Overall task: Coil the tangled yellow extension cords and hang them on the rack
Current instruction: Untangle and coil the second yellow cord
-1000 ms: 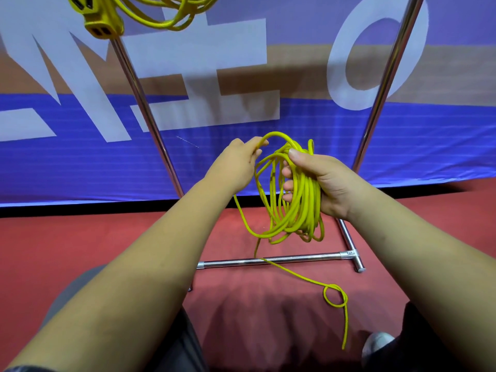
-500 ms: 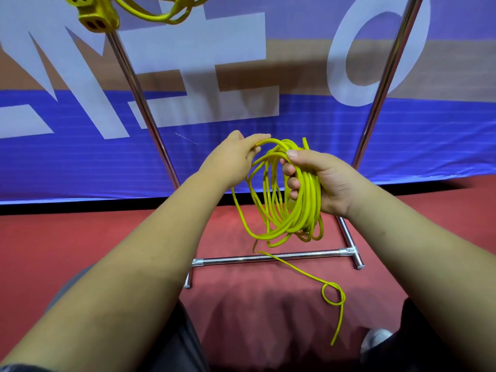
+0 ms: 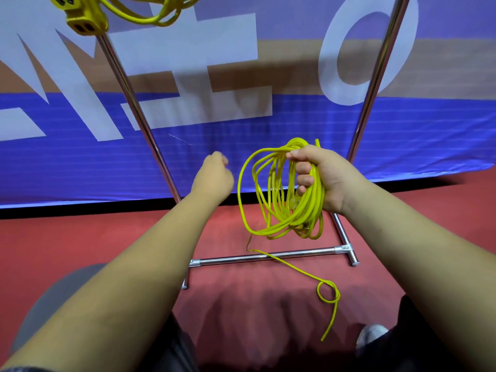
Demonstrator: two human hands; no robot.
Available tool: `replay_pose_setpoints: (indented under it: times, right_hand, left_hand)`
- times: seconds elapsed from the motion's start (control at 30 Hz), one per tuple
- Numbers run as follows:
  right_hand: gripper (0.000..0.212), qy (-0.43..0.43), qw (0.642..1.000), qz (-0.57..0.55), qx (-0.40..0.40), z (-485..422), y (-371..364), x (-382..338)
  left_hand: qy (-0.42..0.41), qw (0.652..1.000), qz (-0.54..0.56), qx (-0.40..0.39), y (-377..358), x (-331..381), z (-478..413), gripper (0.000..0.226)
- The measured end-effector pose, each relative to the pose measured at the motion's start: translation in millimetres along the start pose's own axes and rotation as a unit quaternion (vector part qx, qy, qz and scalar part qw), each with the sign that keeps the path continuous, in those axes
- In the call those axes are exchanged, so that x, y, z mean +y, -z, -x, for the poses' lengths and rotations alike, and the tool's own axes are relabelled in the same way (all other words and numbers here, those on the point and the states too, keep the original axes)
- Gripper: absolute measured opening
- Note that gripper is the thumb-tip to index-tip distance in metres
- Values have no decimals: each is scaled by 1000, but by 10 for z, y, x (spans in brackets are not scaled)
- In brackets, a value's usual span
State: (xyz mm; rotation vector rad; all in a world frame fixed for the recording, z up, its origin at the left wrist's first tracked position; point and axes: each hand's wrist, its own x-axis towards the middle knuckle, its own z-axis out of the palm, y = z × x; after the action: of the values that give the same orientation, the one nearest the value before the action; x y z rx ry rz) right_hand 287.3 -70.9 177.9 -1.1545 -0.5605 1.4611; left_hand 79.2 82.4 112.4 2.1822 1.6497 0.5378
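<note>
Head cam — L hand (image 3: 213,174) now off cord coil (image 3: 311,208), curled, empty; R hand (image 3: 323,175) tight round it

hung cord (image 3: 83,17) cropped above, rack (image 3: 133,103) top unseen

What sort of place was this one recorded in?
Probably an indoor sports hall or event venue: a red floor, a chrome rack standing on it, and behind that a long blue banner with huge white letters.
</note>
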Motion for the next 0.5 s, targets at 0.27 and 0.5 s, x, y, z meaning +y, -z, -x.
replay_pose_setpoints:
  times: [0.27, 0.5]
  right_hand:
    - [15, 4, 1000, -23, -4, 138, 171, -196]
    - [24, 10, 998, -39, -37, 246, 262, -248]
  left_hand:
    - [350, 807, 160, -449, -848, -98, 721, 81]
    - [388, 734, 379, -408, -790, 134, 676, 14]
